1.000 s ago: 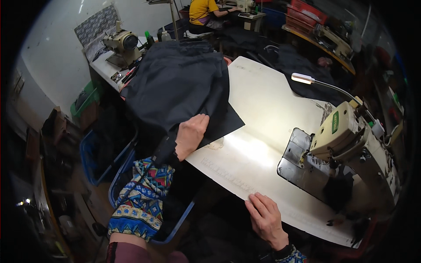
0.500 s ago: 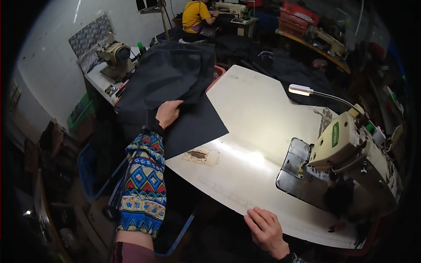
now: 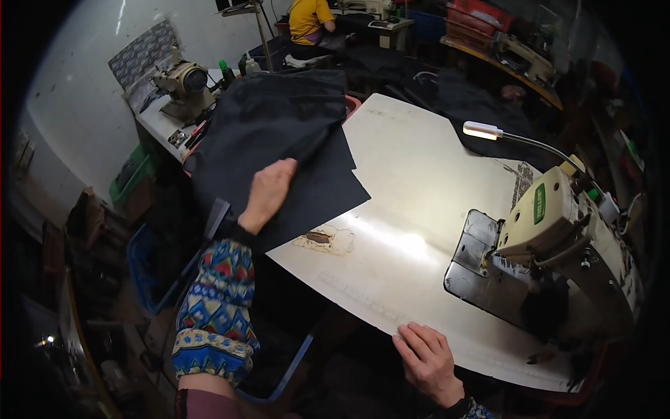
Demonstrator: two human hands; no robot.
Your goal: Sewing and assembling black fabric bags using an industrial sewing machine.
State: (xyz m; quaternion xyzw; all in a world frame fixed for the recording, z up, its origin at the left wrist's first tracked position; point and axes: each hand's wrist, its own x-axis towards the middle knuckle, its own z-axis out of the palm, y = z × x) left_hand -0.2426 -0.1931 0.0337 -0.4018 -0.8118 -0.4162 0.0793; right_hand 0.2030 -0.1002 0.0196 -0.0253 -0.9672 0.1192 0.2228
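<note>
My left hand [image 3: 268, 193], in a colourful patterned sleeve cover [image 3: 216, 307], is closed on a dark fabric piece [image 3: 269, 115] at the left end of the pale worktable. Its fingertips are partly hidden. Under the hand lies more of the dark cloth, its pointed corner reaching onto the tabletop. My right hand [image 3: 429, 363] rests on the table's near edge, fingers stretched out and holding nothing. To its right stands a cream sewing machine [image 3: 534, 209] with a dark metal plate.
The pale tabletop [image 3: 405, 160] has a worn brown patch near the cloth. A lit lamp [image 3: 481, 130] arches over it on a bendy neck. Another machine [image 3: 185, 87] stands at the far left. A blue-framed basket [image 3: 139, 272] sits below left. A person in yellow [image 3: 309, 21] sits at the back.
My left hand has shifted slightly, and the upper cloth now lies smoother, its edge further right. My right hand stays at the table edge. The person at the back has moved their arm.
</note>
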